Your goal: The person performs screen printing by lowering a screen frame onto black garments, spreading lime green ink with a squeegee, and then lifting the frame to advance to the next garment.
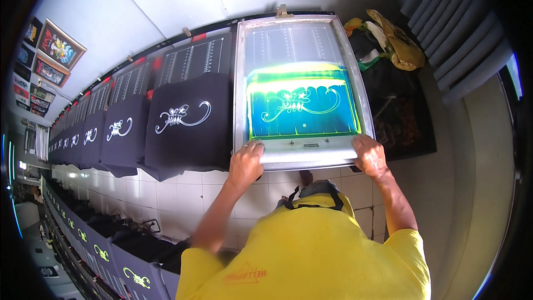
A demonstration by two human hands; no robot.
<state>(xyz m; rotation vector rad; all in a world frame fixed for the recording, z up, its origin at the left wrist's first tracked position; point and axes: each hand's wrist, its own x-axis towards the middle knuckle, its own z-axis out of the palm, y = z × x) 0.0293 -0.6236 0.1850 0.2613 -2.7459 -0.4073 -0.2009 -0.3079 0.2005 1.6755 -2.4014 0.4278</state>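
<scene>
Now | screen frame: long axis pointing away | left hand, right hand: grip clasping near corners

Silver-grey screen frame, blue stencil streaked neon yellow, dark garments with white scrolls, yellow shirt

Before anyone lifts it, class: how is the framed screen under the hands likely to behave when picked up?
The framed screen would probably stay stiff, given its broad metal-looking rim. The mesh looks thin and translucent, so it may be fragile if poked. Tilting might make the yellow-green ink run, since it forms a glossy-looking band.
</scene>
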